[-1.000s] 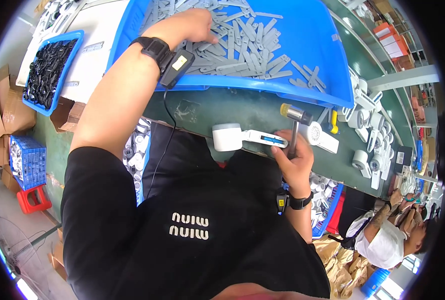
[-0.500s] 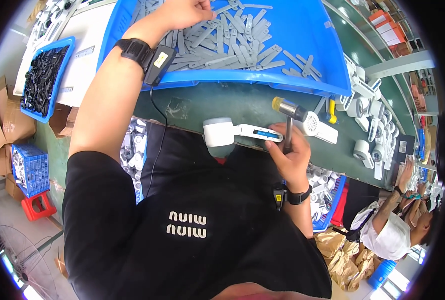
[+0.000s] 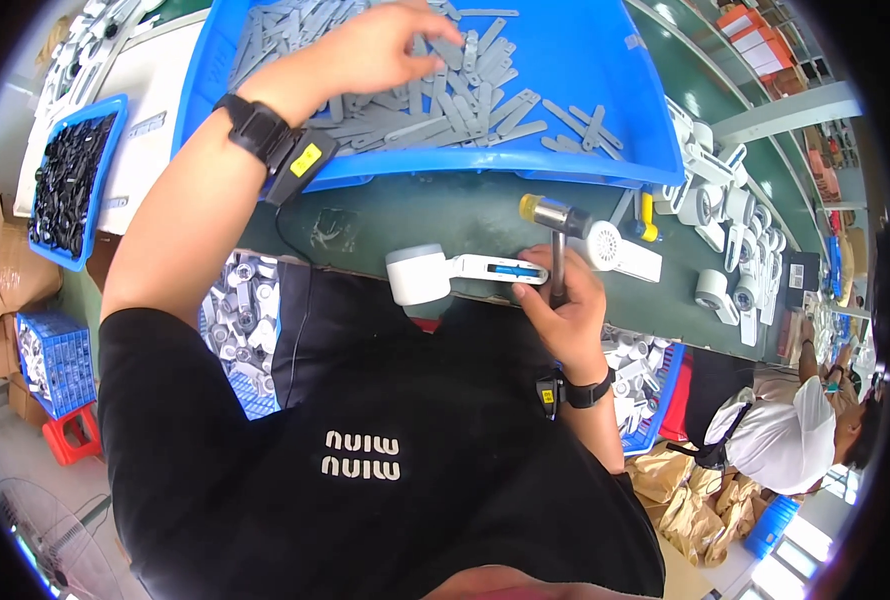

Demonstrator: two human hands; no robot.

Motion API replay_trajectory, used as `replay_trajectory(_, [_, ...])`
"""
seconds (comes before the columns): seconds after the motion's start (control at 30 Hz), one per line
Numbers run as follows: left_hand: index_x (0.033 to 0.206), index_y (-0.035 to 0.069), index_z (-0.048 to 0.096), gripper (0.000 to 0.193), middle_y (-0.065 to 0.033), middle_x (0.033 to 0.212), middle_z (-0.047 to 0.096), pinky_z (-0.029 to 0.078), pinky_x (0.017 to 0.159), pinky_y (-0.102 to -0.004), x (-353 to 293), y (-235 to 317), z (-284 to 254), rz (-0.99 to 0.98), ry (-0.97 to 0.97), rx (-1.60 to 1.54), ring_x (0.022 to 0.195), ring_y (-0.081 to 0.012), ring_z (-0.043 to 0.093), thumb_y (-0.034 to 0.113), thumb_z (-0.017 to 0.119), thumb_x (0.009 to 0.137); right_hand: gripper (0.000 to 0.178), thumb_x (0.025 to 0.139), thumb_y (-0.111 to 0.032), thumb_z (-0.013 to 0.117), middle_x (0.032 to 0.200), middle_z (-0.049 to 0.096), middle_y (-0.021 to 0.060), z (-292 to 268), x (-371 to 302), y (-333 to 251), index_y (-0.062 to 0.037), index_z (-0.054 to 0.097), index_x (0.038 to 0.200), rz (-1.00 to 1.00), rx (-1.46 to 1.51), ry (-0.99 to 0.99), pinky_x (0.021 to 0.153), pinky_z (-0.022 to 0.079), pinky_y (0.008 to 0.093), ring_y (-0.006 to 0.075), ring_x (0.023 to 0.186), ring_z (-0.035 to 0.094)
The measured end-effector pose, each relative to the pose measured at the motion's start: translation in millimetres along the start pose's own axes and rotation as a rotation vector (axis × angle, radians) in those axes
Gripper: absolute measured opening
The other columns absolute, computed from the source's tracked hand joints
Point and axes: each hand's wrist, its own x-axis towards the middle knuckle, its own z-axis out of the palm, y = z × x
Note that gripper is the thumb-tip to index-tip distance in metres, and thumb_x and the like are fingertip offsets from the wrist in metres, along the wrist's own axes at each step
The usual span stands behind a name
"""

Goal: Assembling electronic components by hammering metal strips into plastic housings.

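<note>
My left hand point(image 3: 405, 48) hovers over a heap of flat grey plastic strips point(image 3: 485, 95) in a large blue tray point(image 3: 525, 160). Its thumb and fingers are apart, and I see nothing between them. My right hand point(image 3: 575, 312) is closed at the bench's near edge. Between its thumb and fingers sits the end of a white plastic housing point(image 3: 420, 275), with a round cup at the left and a slim arm that has a blue inlay. The same hand grips the handle of a small mallet point(image 3: 557, 214), its metal head tipped with yellow and black.
Beyond the mallet lies a white part with a vented round face point(image 3: 605, 245). White housings point(image 3: 735, 215) pile up along the right of the green bench point(image 3: 355, 225). A blue tray of black parts point(image 3: 73, 180) stands at left. Another person point(image 3: 775, 435) works at far right.
My left hand has shifted right over the strips, and its fingers have spread. My right hand keeps its hold on the mallet and housing. The whole view has shifted slightly.
</note>
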Motion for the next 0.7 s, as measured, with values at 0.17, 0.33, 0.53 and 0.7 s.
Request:
replay_trajectory(0.17, [0.125,0.011,0.08,0.033,-0.0124,0.128,0.064,0.052,0.107,-0.0419,0.3,10.1,28.1,-0.005,-0.478,-0.065,0.126,-0.0325,0.062,0.011,0.082,0.093,0.032,0.085,0.002,0.085,0.109,0.074,0.0058,-1.9,1.6,-0.6,0.0025,0.077,0.116,-0.038,-0.054,-0.036,0.056,0.038,0.0227,0.0041,0.058,0.046])
replay_trajectory(0.33, [0.105,0.008,0.079,0.019,-0.0095,0.11,0.067,0.055,0.1,-0.0421,2.9,10.1,20.9,-0.178,-0.604,0.199,0.117,-0.0317,0.066,0.012,0.085,0.087,0.034,0.084,0.003,0.085,0.111,0.074,0.0075,-3.6,5.1,-0.8,0.0026,0.078,0.116,-0.018,-0.075,-0.045,0.056,0.039,0.0231,0.0049,0.058,0.047])
replay_trajectory(0.53, [0.106,0.009,0.077,0.022,-0.0095,0.104,0.071,0.058,0.088,-0.0419,-18.7,8.7,5.0,-0.324,-0.451,0.218,0.103,-0.0296,0.07,0.013,0.085,0.087,0.034,0.084,0.003,0.084,0.111,0.074,0.0073,-1.2,12.1,-3.3,0.0035,0.077,0.118,0.032,-0.054,-0.065,0.055,0.039,0.0223,0.0046,0.059,0.048])
replay_trajectory(0.7, [0.106,0.005,0.075,0.018,-0.0075,0.093,0.073,0.055,0.077,-0.0364,13.0,38.2,-5.6,-0.364,-0.588,-0.447,0.084,-0.0213,0.068,0.02,0.077,0.098,0.033,0.086,0.003,0.083,0.113,0.074,0.0075,-1.5,12.3,-4.3,0.0043,0.076,0.118,0.094,-0.029,-0.05,0.055,0.038,0.0213,0.0037,0.06,0.048])
